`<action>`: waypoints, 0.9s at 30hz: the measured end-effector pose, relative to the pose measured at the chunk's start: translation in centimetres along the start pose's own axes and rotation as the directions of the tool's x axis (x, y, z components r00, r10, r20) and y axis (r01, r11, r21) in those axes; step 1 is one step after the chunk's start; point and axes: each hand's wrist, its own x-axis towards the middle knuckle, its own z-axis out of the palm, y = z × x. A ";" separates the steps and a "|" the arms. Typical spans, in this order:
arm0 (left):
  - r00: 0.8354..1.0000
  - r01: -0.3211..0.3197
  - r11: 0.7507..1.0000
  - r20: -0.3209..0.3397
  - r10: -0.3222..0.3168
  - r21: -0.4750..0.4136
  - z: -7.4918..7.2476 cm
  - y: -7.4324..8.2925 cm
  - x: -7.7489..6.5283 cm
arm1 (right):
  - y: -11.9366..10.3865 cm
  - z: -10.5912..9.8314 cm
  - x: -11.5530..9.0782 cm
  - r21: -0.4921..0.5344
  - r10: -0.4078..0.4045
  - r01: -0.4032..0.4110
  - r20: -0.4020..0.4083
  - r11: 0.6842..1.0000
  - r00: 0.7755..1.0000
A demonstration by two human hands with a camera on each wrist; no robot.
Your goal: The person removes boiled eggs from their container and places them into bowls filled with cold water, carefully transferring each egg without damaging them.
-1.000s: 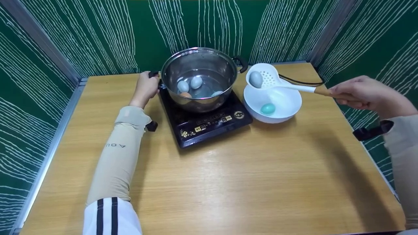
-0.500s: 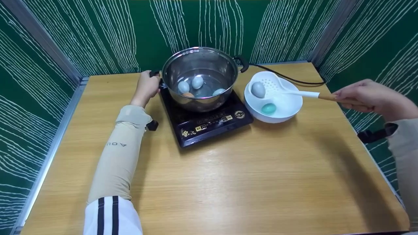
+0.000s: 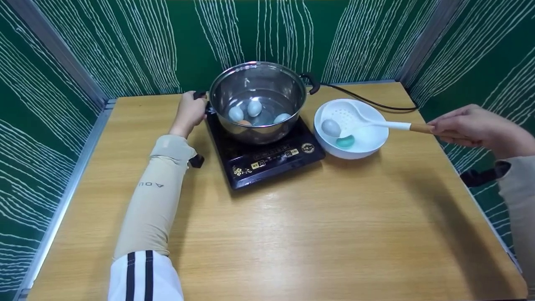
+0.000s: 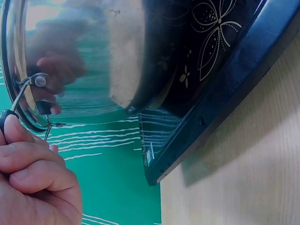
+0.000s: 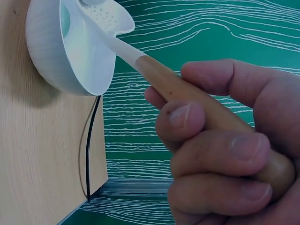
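With curled fingers my right hand grips the wooden handle of a white slotted spoon. A pale grey-blue egg lies in the spoon's head, which is lowered into a white bowl. Beneath the spoon's edge, a green egg sits in the bowl, partly covered. My left hand holds the black side handle of a steel pot; its curled fingers show in the left wrist view. Water and several eggs, pale blue and brown, are in the pot.
Under the pot is a black induction cooker with gold markings. A black cable runs behind the bowl to the table's right edge. Green panels with white lines enclose the wooden table at the back and sides.
My right hand has lowered the slotted spoon with the egg from above the bowl's far rim down into the bowl, so it now overlaps the green egg. My left hand stays on the pot handle.
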 end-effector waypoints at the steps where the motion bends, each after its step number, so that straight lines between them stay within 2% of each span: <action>1: 1.000 -0.004 1.000 -0.003 0.004 0.002 0.0 0.0 0.0 | 0.0 0.0 0.0 -0.003 -0.002 0.002 -0.004 1.000 1.000; 10: 1.000 -0.027 1.000 -0.015 0.027 0.006 0.1 -0.2 0.0 | -0.1 0.0 0.1 -0.032 -0.014 0.013 -0.035 0.999 0.999; 22: 0.999 -0.047 0.999 -0.012 0.047 0.013 0.2 -0.1 -0.3 | -1.2 -0.5 0.1 0.060 -0.013 0.016 -0.063 0.998 0.998; 27: 1.000 -0.028 1.000 0.001 0.028 0.006 0.0 0.0 -0.4 | -2.1 -0.8 0.2 0.102 -0.018 0.025 -0.070 0.994 0.997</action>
